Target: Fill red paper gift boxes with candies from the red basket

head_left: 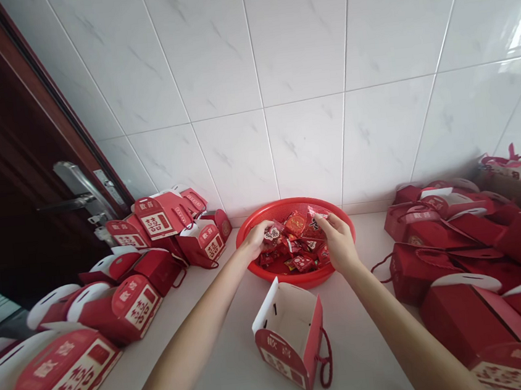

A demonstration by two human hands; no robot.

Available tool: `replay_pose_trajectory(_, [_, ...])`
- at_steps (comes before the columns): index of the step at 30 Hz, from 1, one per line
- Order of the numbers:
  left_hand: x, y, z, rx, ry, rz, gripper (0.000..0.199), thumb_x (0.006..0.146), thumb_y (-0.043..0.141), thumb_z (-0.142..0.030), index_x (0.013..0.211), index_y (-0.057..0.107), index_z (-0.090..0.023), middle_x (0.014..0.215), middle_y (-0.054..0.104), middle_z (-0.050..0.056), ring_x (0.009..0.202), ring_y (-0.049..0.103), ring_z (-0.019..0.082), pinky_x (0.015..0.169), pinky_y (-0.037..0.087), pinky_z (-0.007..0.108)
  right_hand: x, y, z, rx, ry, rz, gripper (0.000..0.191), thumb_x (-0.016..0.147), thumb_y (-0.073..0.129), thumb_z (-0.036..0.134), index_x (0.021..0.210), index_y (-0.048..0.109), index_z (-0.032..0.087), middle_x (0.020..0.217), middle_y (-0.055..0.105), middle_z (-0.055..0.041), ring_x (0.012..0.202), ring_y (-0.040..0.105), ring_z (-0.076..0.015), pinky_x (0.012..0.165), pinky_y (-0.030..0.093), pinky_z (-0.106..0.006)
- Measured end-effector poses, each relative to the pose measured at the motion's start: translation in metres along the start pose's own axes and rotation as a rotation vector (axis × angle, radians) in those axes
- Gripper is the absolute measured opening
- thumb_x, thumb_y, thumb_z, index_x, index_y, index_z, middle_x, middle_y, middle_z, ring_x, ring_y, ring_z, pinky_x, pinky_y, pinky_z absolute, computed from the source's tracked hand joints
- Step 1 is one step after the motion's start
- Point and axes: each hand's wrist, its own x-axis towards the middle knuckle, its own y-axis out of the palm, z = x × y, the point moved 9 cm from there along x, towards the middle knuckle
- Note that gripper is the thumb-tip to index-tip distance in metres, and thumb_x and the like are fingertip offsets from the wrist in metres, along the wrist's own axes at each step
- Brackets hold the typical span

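**Two Wrapped Sweets Pinched at the Basket**

Left fingers grip one sweet (273,234), its long axis roughly crosswise, print facing the camera; right fingers grip another packet (313,219), one end toward the wall (306,147). Both are at the red basket (304,280). Nearer, an open box (282,355) faces its lettering toward the camera.

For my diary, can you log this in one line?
left hand: holding wrapped packet | right hand: holding another packet | red basket: more inside | box between arms: open
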Motion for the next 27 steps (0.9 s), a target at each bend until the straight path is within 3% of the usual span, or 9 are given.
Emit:
replay_pose_trajectory(6, [-0.008, 0.009, -0.013, -0.116, 0.055, 0.059, 0.02, 0.076, 0.074, -0.035, 0.076, 0.065, -0.017, 0.076, 0.07, 0.004, 0.076, 0.068, 0.018, 0.067, 0.059, 0.029, -0.002, 0.007, 0.002, 0.017, 0.023, 0.067, 0.04, 0.068, 0.083, 0.057, 0.069, 0.066, 0.02, 0.072, 0.068, -0.0011, 0.074, 0.061, -0.0196, 0.071, 0.048, -0.032])
replay_pose_trajectory(13, [-0.018, 0.016, -0.029, -0.179, 0.137, 0.102, 0.016, 0.075, 0.076, -0.031, 0.081, 0.07, -0.017, 0.088, 0.072, 0.004, 0.084, 0.068, 0.017, 0.07, 0.056, 0.026, -0.001, 0.007, 0.0, 0.025, 0.052, 0.086, 0.043, 0.067, 0.083, 0.059, 0.073, 0.07, 0.019, 0.07, 0.067, -0.0011, 0.071, 0.061, -0.0193, 0.068, 0.049, -0.032])
replay_pose_trajectory(21, [-0.034, 0.047, -0.056, -0.09, 0.242, 0.258, 0.029, 0.073, 0.079, -0.034, 0.096, 0.074, -0.017, 0.1, 0.076, 0.005, 0.097, 0.07, 0.02, 0.093, 0.055, 0.034, -0.001, 0.015, -0.001, 0.024, 0.065, 0.182, 0.04, 0.067, 0.083, 0.059, 0.076, 0.074, 0.021, 0.076, 0.071, -0.0015, 0.077, 0.064, -0.0201, 0.073, 0.049, -0.033])
replay_pose_trajectory(25, [-0.029, 0.043, -0.058, 0.064, 0.234, 0.271, 0.031, 0.076, 0.075, -0.035, 0.103, 0.074, -0.018, 0.1, 0.077, 0.006, 0.09, 0.071, 0.021, 0.082, 0.056, 0.033, 0.0, 0.015, -0.002, 0.043, 0.077, 0.174, 0.039, 0.066, 0.084, 0.058, 0.075, 0.074, 0.021, 0.076, 0.072, -0.0018, 0.076, 0.064, -0.0204, 0.073, 0.05, -0.033])
replay_pose_trajectory(27, [-0.024, 0.029, -0.053, 0.219, 0.211, 0.244, 0.021, 0.076, 0.073, -0.032, 0.091, 0.075, -0.019, 0.086, 0.077, 0.005, 0.079, 0.07, 0.02, 0.072, 0.054, 0.03, 0.0, 0.012, -0.003, 0.056, 0.085, 0.148, 0.04, 0.066, 0.084, 0.057, 0.076, 0.074, 0.02, 0.077, 0.072, -0.0024, 0.076, 0.065, -0.0208, 0.072, 0.051, -0.034])
